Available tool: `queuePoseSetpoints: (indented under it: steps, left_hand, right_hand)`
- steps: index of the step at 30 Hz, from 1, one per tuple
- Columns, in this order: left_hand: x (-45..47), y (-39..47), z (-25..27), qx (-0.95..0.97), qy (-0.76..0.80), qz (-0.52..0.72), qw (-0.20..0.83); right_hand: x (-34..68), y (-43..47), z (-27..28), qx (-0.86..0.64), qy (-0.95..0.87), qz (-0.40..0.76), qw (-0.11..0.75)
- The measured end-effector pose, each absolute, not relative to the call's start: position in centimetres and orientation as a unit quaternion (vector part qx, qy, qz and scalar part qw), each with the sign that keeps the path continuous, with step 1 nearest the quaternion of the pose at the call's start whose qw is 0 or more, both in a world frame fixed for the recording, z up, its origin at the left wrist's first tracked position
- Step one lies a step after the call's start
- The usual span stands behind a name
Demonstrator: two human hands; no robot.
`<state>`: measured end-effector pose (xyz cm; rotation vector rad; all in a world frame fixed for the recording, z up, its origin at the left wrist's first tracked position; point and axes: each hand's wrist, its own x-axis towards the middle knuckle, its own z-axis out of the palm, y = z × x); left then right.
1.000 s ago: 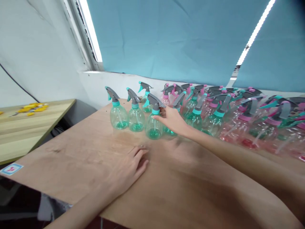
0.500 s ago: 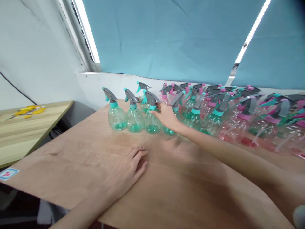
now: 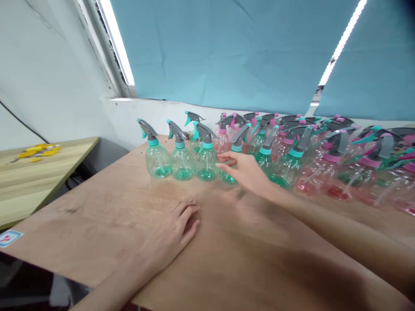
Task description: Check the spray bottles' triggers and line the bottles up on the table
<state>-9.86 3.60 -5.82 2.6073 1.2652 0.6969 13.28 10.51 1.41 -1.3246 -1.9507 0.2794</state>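
My right hand is in front of a row of spray bottles, thumb and fingers apart, holding nothing. Its fingertips are just right of a green spray bottle with a grey and teal trigger head. Partly behind the fingers stands another green spray bottle. Two more green bottles, the leftmost spray bottle and its neighbour, stand upright to the left. My left hand rests on the wooden table, fingers loosely curved and stretched out, with nothing in it.
Several green and pink spray bottles crowd the right side of the table. A blue sheet covers the window behind. At the left, a lighter table holds yellow pieces. A sticker marks the table's left edge.
My right hand has let go of the neck of the green spray bottle and drawn back, down and to the right. My left hand has stayed in place.
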Motion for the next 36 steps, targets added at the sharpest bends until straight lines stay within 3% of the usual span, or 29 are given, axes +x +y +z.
queuePoseSetpoints:
  steps: [7,15,26,36]
  left_hand:
    - [-9.9,3.9,-6.1,0.874,0.414,0.241,0.074]
    - [-10.1,4.0,-6.4,0.869,0.429,0.232,0.088]
    - [-10.1,4.0,-6.2,0.864,0.436,0.230,0.098]
    - [-4.7,3.9,-5.8,0.821,0.473,0.291,0.128]
  right_hand:
    - [17.8,9.3,0.8,-0.587,-0.726,0.019,0.359]
    - [16.0,11.5,0.8,-0.636,-0.690,-0.028,0.344]
    - [15.2,13.5,0.3,-0.654,-0.671,0.043,0.347]
    - [17.1,7.7,0.7,-0.553,-0.749,0.129,0.342]
